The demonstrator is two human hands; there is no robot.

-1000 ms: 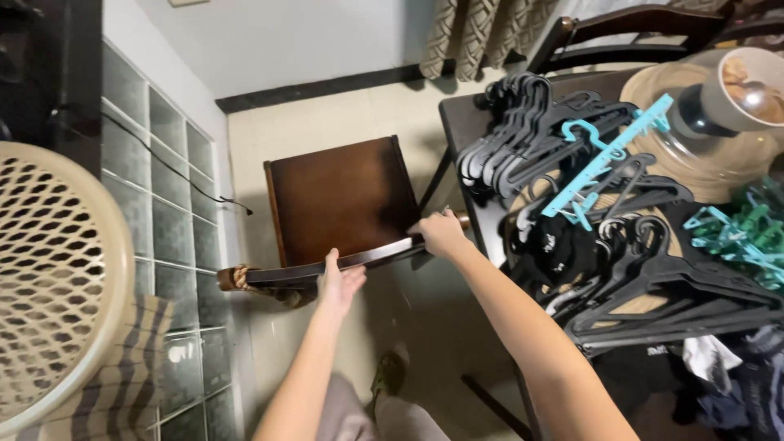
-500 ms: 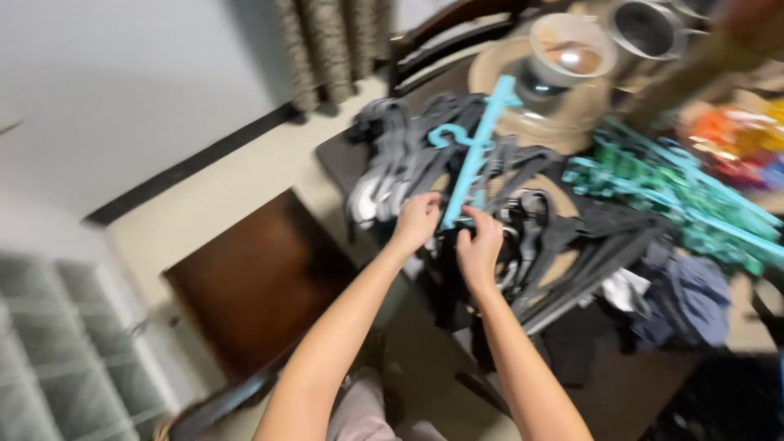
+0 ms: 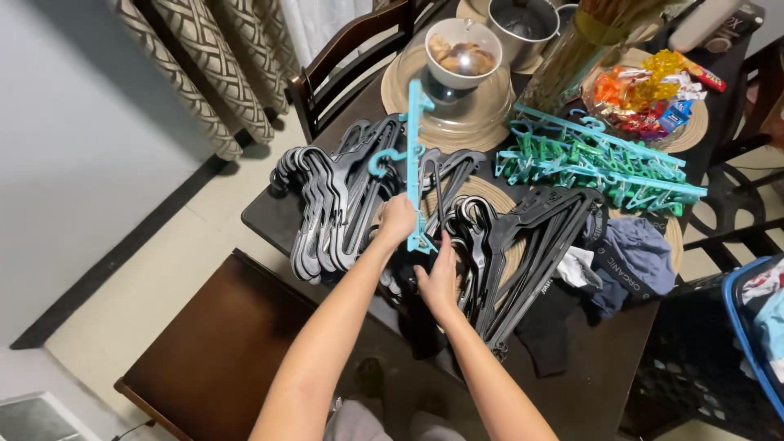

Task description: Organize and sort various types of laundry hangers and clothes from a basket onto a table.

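Left hand (image 3: 398, 220) has a closed grip on the blue hanger (image 3: 416, 155); right hand (image 3: 438, 279), among black hangers (image 3: 523, 245), has fingers hidden

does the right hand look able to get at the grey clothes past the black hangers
Probably yes. The right hand rests at the table's near edge, and the grey clothes lie uncovered beyond the black hangers, so it would likely have to reach over those.

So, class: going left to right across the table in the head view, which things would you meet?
Grey hanger stack → left hand on the blue hanger → black hanger pile → blue-grey garment → blue basket rim.
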